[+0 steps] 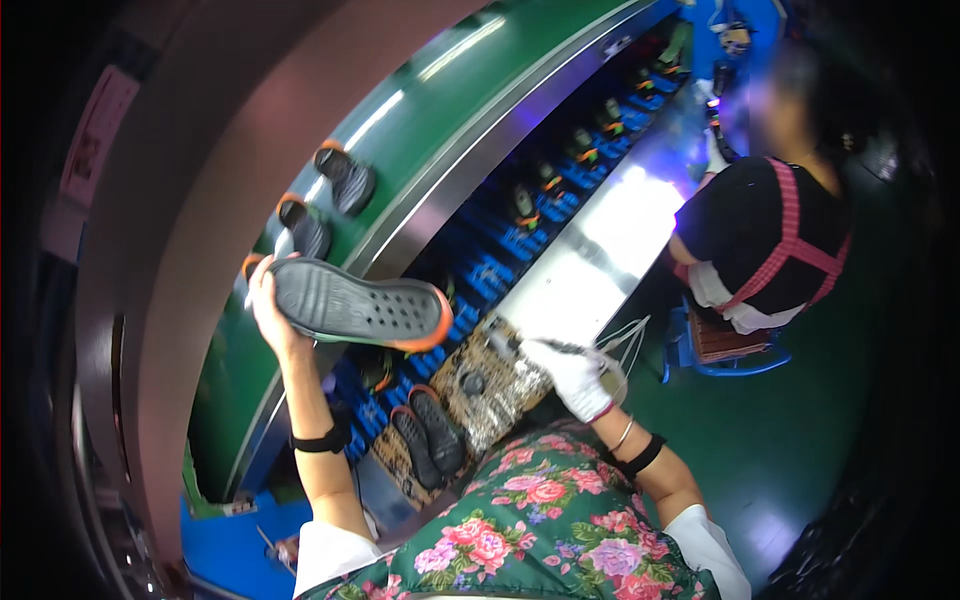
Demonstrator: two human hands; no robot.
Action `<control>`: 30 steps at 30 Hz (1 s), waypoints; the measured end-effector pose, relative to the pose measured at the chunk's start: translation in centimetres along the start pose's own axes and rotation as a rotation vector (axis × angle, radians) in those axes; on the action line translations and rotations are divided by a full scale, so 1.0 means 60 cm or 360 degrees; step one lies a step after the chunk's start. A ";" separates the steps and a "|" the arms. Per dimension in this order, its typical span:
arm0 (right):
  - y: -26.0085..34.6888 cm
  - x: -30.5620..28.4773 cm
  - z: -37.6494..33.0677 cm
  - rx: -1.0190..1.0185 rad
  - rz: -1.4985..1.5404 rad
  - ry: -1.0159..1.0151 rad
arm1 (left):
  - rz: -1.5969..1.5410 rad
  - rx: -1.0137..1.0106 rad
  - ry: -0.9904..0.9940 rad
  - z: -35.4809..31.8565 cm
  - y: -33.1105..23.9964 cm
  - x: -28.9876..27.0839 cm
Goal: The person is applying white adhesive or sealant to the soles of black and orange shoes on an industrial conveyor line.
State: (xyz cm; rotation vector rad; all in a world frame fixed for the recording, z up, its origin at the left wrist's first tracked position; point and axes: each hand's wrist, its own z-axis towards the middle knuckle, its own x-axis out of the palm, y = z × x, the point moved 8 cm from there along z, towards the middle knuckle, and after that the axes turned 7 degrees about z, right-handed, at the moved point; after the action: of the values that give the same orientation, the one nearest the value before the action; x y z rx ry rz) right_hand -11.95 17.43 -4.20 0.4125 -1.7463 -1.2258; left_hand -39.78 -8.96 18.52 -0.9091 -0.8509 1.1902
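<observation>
Left hand (268, 312) is up, gripping the heel end of a dark shoe (360, 305), sole turned to the camera, long axis running out to the right toward its orange-rimmed toe. Below that toe, two dark soles (428, 437) lie side by side on the speckled counter (505, 385). Right of them, the white-gloved right hand (578, 378) is closed around a thin brush-like tool (545, 347), pointing back left at the shoe.
</observation>
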 end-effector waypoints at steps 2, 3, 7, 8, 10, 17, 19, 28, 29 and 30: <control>0.036 0.009 -0.013 -0.0164 -0.0200 -0.0061 | -0.0106 -0.0427 0.0022 -0.044 0.066 -0.035; 0.071 0.025 -0.021 -0.0298 -0.0396 -0.0040 | -0.0110 -0.0658 0.0207 -0.068 0.097 -0.043; 0.071 0.054 -0.025 -0.0015 0.0401 -0.0070 | -0.0090 -0.1078 0.0480 -0.195 0.173 0.014; 0.089 0.076 -0.033 -0.0039 0.0384 -0.0040 | -0.0154 -0.1297 0.0577 -0.230 0.209 0.019; 0.115 0.114 -0.050 -0.0216 -0.0075 0.0129 | -0.0039 -0.1400 0.0553 -0.284 0.272 0.001; 0.079 0.176 -0.056 0.0110 0.0210 0.0301 | -0.1301 -0.1863 0.0711 -0.432 0.250 0.075; 0.088 0.182 -0.054 0.0008 0.0275 0.0292 | -0.1867 -0.2193 0.0497 -0.501 0.254 0.084; 0.099 0.185 -0.044 -0.0030 -0.0045 0.0378 | -0.1852 -0.2168 0.0819 -0.526 0.194 0.112; 0.099 0.187 -0.042 -0.0018 -0.0044 0.0386 | -0.1835 -0.2178 0.0761 -0.525 0.200 0.111; 0.102 0.193 -0.041 -0.0056 -0.0097 0.0439 | -0.1838 -0.2177 0.0746 -0.522 0.207 0.111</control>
State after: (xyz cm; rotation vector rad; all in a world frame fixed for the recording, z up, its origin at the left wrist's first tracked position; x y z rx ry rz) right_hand -14.43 10.64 6.97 0.5888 -1.4847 -1.1797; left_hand -14.97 -4.84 -4.86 -1.3219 -1.4622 -0.7559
